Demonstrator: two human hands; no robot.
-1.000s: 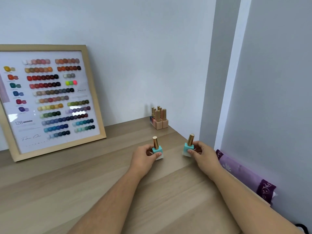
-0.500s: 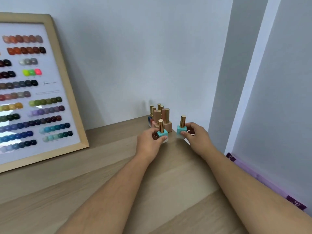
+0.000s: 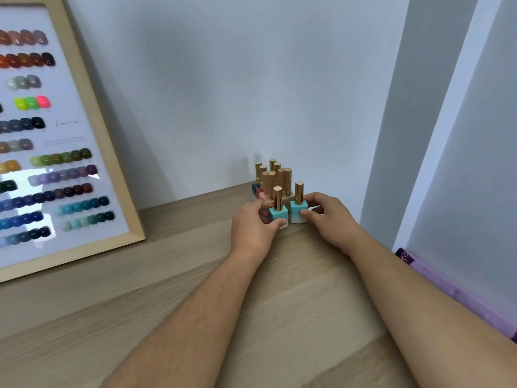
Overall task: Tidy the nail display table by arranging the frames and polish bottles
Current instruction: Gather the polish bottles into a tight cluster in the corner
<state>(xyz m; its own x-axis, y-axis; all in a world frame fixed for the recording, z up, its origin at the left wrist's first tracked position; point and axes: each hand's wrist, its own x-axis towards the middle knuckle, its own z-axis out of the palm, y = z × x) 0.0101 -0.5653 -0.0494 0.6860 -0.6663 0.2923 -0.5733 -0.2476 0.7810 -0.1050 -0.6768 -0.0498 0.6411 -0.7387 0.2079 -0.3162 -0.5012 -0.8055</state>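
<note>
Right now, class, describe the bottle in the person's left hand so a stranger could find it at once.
Start at the wooden table and go to the bottle cluster by the back wall. Two teal bottles stand in front. The left hand holds the teal bottle nearer the frame; its twin sits in the right hand.

Wooden table [image 3: 156, 298] bears frame [image 3: 92, 152], perhaps ten polish bottles [image 3: 272, 182].

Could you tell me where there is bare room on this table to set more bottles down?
Bare wood runs between the frame and the bottle cluster, and across the near tabletop. The corner is crowded: both hands hold teal bottles there.
</note>
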